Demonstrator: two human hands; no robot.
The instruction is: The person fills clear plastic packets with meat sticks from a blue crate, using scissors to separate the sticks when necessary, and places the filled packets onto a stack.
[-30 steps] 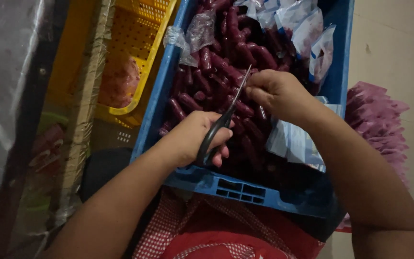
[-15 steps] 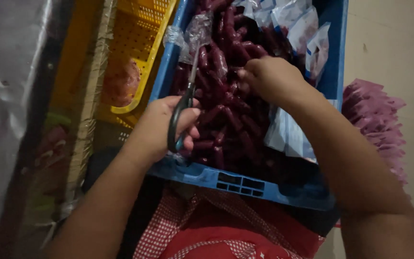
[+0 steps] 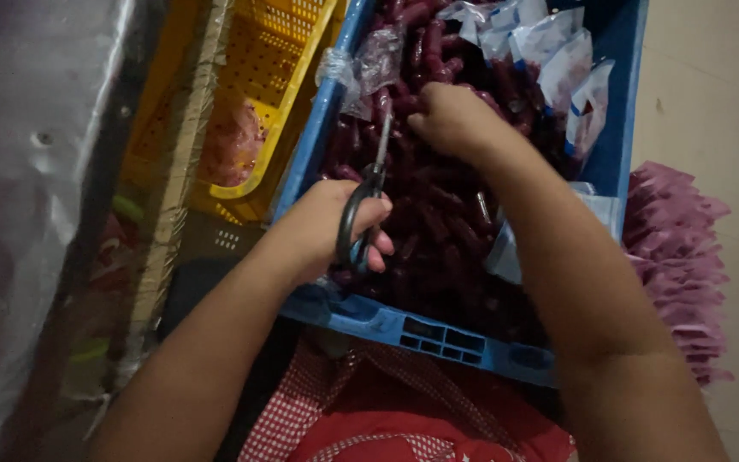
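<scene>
Left hand: the left hand (image 3: 322, 231) is wrapped around the black handles of a pair of scissors (image 3: 363, 210), fingers through the loops, at the near left corner of the blue crate (image 3: 438, 329).
Scissors: the blades point up and away from the person and lie nearly closed over the dark red sausages (image 3: 438, 214); half a second ago they stood further left, along the crate's left wall, and a second ago they slanted right toward the other hand.
Right hand: the right hand (image 3: 451, 115) is curled down into the sausage pile, fingers closed among the links; which link it grips cannot be told. It now sits higher in the crate than a second ago, when it was pinching something at the blade tip.
Sausages: they fill the blue crate, heaped in its middle and far part.
Packets: clear and white plastic packets (image 3: 558, 60) lie in the crate's far right corner, and crumpled clear film (image 3: 361, 68) hangs on the left wall.
Yellow crate: a yellow perforated crate (image 3: 258, 103) stands just beside the blue one on the left, holding a pinkish bag (image 3: 233, 145).
Pink stack: a pile of pink packets (image 3: 677, 257) lies on the floor to the right.
Apron: red-and-white checked cloth (image 3: 344, 411) shows at the bottom.
</scene>
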